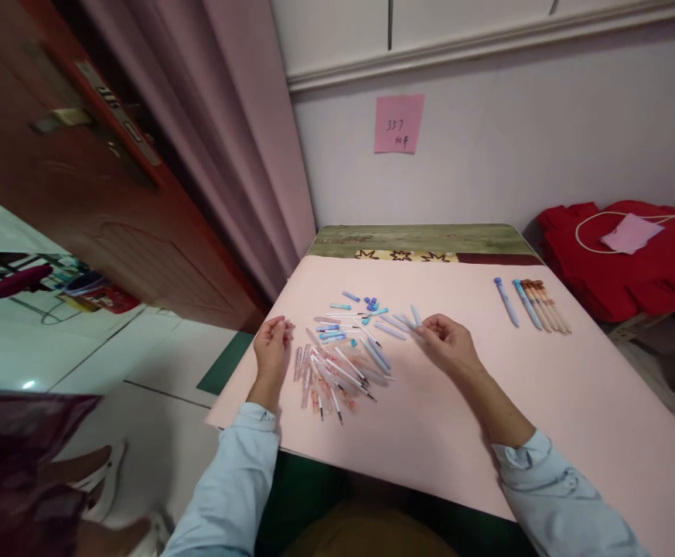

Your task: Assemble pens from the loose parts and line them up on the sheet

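Note:
My right hand [446, 340] pinches a pale blue pen barrel [416, 316] between thumb and fingertips, just above the table. More pale blue barrels [390, 331] lie close to its fingertips. My left hand [271, 346] is at the table's left edge, fingers loosely curled, and I see nothing in it. Between the hands spreads a pile of pen parts: white refills [346, 373] with dark tips, clear pinkish barrels [302, 363], bright blue short pieces [331, 334] and small dark blue caps [371, 302].
At the table's right, several assembled-looking pens lie side by side: blue ones [507, 302] and beige ones with brown tops [546, 307]. A pink sheet [458, 441] covers the table. Red cloth [673, 255] with a white cable lies beyond its right edge. Another person's feet [102, 480] show at lower left.

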A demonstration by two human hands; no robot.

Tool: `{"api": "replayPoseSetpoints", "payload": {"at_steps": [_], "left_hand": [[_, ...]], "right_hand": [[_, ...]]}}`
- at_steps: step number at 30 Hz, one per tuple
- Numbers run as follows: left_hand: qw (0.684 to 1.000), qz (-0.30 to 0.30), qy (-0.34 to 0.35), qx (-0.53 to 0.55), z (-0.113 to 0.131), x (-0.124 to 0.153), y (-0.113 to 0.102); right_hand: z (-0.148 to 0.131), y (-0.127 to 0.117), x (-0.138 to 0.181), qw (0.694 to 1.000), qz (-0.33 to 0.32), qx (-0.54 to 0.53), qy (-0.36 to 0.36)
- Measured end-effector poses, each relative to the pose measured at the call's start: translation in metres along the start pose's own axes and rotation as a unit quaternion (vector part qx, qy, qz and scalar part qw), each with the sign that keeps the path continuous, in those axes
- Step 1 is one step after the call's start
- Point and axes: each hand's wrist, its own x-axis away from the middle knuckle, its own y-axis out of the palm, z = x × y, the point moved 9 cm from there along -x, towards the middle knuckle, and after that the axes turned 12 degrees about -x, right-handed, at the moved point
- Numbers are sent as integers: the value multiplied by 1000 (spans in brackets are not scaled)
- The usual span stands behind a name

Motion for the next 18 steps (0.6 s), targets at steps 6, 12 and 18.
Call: {"api": "replayPoseSetpoints", "payload": {"at_steps": [6,12,18], "left_hand": [[997,71,-31,-25,28,32,-10],[997,30,-67,-15,40,59,8],[997,35,-57,-48,45,62,10]], "right_hand": [[20,27,-1,972,-43,-226,48],[30,25,-3,954,-37,-287,82],[23,27,0,931,-60,-335,132]]}}
